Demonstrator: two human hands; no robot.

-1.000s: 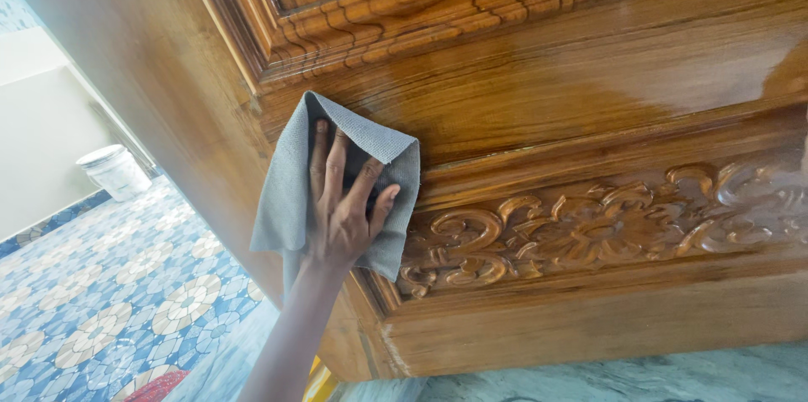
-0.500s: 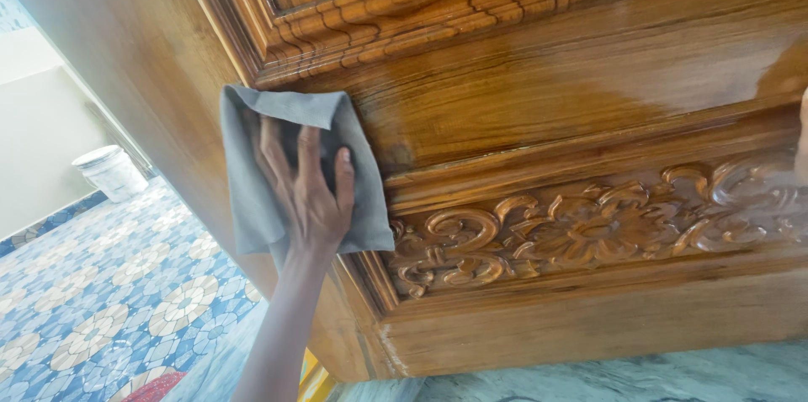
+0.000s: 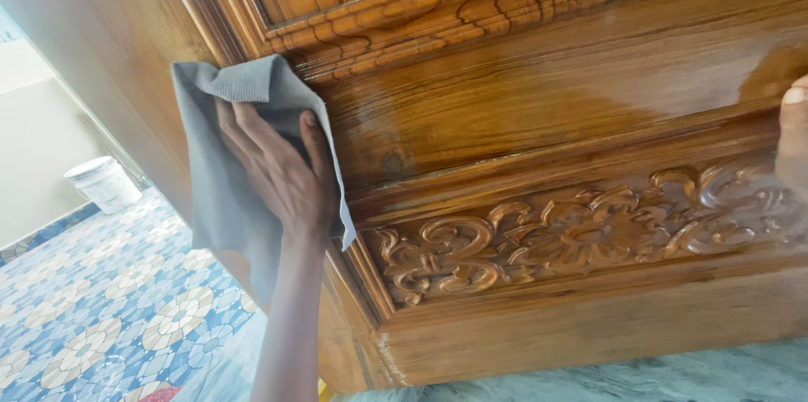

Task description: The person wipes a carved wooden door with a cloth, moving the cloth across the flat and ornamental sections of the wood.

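The left hand (image 3: 282, 175) is raised on an outstretched forearm, palm pressed flat forward, fingers spread upward. Only the fingertips of the right hand (image 3: 793, 137) are seen at the right edge.

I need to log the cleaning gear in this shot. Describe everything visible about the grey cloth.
The soft, plain grey cloth looks like microfibre, rumpled and folded, with no print showing. It is pressed flat against the left edge of the glossy carved brown wooden door, just below the moulded upper panel. The left hand lies spread over its middle, fingers pointing up and to the left. Its lower part hangs loose past the wrist, one corner drooping toward the carved floral band.
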